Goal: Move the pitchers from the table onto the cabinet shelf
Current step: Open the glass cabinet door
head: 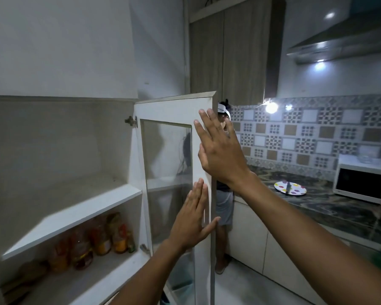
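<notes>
Both hands lying flat, fingers spread, against door (201, 172) at frame centre: left hand (193, 219) lower, right hand (220, 148) upper. Gripping nothing. Shelf (75, 214) sitting left. Pitchers not showing.

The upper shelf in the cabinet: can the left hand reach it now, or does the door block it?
Probably yes. The glass door stands swung open to the right, so the upper shelf is exposed and bare. The left hand rests flat on the door's edge, holding nothing, with open space toward the shelf.
</notes>
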